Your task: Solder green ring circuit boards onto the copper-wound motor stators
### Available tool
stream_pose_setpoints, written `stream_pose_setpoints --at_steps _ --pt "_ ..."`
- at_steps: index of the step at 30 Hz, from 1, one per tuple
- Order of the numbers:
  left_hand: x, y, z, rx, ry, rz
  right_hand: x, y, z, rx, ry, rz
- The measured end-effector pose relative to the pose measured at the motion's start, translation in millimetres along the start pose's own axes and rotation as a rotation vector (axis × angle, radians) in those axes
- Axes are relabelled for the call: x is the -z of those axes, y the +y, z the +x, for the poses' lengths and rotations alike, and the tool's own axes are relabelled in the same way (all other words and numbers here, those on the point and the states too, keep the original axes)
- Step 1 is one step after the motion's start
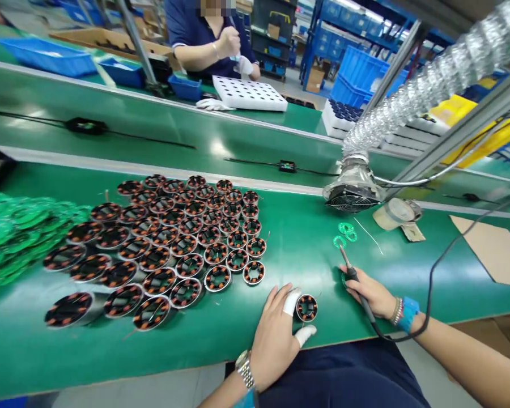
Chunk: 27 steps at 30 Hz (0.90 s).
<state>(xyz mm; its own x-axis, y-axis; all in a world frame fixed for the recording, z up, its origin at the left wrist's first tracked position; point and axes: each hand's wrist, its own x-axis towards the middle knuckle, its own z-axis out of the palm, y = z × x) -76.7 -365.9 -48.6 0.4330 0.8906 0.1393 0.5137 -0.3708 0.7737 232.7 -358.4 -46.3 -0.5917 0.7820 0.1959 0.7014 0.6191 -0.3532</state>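
Keep wound core [306, 315] upright on bench [289, 238], at five o'clock from view's centre. Frame it with left hand [277, 331], white-covered thumb and forefinger loosely curved; cannot tell whether pressing. Grip soldering iron [352, 274] in right hand [376, 296] with fingers closed round handle, aiming tip toward eleven o'clock. Treat tip as hot: mind left fingertips, plus green circuit rings [351, 236] near it at one o'clock. Leave cord [430, 289] slack.

No readable text or numbers.
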Motion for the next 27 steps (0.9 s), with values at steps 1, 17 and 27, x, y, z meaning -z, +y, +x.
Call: stream_pose_setpoints --at_steps 1,17,27 --pt "0.0 0 -1 -0.001 0.004 0.010 0 -1 0 0.003 0.000 -0.004" --pt "5.1 2 7 0.005 -0.013 0.065 5 -10 6 -0.024 0.023 0.091" --pt "-13.1 74 34 0.180 -0.169 -0.275 17 -23 0 -0.026 0.386 0.488"
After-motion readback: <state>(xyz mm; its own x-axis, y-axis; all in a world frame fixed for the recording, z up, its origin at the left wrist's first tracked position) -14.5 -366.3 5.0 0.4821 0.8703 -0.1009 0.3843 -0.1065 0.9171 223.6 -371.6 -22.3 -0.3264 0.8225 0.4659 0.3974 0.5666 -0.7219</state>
